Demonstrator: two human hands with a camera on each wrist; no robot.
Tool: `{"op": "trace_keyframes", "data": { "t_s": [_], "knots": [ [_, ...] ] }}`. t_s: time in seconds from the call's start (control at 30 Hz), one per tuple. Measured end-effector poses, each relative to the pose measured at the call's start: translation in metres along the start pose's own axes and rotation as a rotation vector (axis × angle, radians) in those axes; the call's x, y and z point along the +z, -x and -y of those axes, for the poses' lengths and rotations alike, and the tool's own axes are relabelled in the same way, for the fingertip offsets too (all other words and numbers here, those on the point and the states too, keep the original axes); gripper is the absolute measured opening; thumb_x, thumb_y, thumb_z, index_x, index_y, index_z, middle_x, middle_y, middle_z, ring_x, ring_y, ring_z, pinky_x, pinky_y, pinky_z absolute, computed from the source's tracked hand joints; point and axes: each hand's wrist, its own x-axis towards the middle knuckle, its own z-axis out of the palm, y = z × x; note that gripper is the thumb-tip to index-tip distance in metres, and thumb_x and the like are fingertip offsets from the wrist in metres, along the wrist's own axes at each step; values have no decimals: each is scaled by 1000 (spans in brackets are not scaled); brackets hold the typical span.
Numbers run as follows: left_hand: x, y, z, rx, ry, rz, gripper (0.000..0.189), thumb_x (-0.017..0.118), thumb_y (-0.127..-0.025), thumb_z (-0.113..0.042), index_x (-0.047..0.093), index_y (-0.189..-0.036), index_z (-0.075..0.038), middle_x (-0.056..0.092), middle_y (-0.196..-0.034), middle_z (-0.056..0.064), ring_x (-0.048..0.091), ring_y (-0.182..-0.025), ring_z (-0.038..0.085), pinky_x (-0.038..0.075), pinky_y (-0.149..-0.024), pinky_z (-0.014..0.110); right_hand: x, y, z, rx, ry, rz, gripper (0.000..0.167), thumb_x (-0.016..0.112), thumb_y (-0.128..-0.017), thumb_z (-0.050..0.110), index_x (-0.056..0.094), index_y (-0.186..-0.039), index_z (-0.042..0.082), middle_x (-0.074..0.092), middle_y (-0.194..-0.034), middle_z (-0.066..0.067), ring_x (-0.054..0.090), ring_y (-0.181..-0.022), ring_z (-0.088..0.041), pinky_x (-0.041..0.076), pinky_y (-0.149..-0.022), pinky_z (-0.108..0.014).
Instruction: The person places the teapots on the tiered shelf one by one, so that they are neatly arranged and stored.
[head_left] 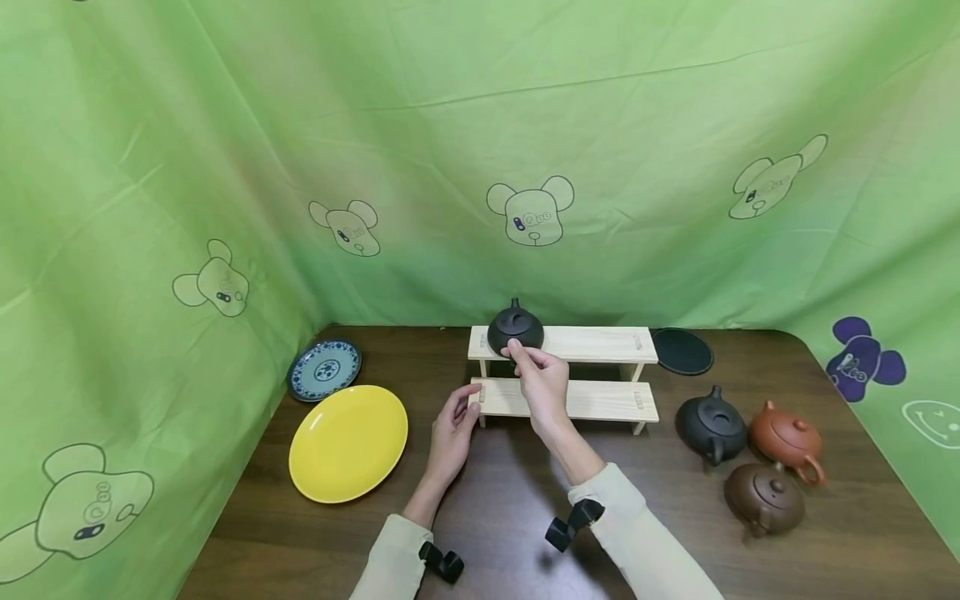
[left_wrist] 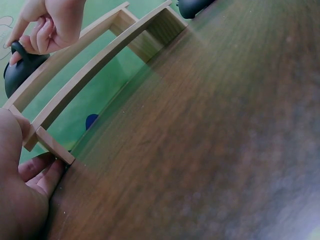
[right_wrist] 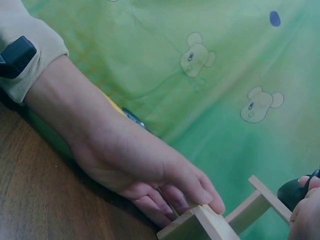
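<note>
Green cloth (head_left: 435, 158) behind teapot (head_left: 515, 329) (spout (head_left: 515, 302): head-only)

On the brown wooden worktop (head_left: 502, 517) before you stands a two-step pale wooden rack (head_left: 607, 401). A round black teapot (head_left: 515, 325) sits on its upper step's left part, your right fingers (head_left: 516, 347) at the near side; your left fingers (head_left: 459, 400) hold the lower step's left end. To the left, a round yellow plate (head_left: 348, 444) lies before a round blue patterned plate (head_left: 325, 369). To the right, a flat round black disc (head_left: 682, 351) lies behind a second black teapot (head_left: 711, 423); beside that, rightward, an orange-brown teapot (head_left: 783, 435); nearest you, a dark brown teapot (head_left: 765, 498).
</note>
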Motion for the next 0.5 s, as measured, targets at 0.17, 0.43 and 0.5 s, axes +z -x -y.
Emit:
{"op": "trace_keyframes", "data": {
  "t_s": [0.17,0.43,0.5],
  "knots": [
    [0,0,0,-3,4,-3,30,68,-112,-19,74,-140,-28,73,-140,-10,69,-133,21,55,-108,29,-2,0,1,12,-25,16,27,81,-104,22,86,-96,-3,59,-62,8,34,-47,-1,24,-45,-17],
    [0,0,1,0,0,-3,31,68,-112,-16,74,-140,-28,73,-140,-9,69,-133,22,55,-106,28,-8,-1,0,11,-60,20,34,82,-103,22,77,-75,5,68,-66,5,35,-44,0,26,-43,-16],
    [0,-1,1,-4,4,-2,32,68,-111,-15,74,-139,-29,73,-140,-9,69,-132,22,55,-105,27,-11,-2,-1,3,-58,10,37,82,-103,21,73,-69,8,63,-63,5,35,-44,0,26,-43,-16]
  ]
}}
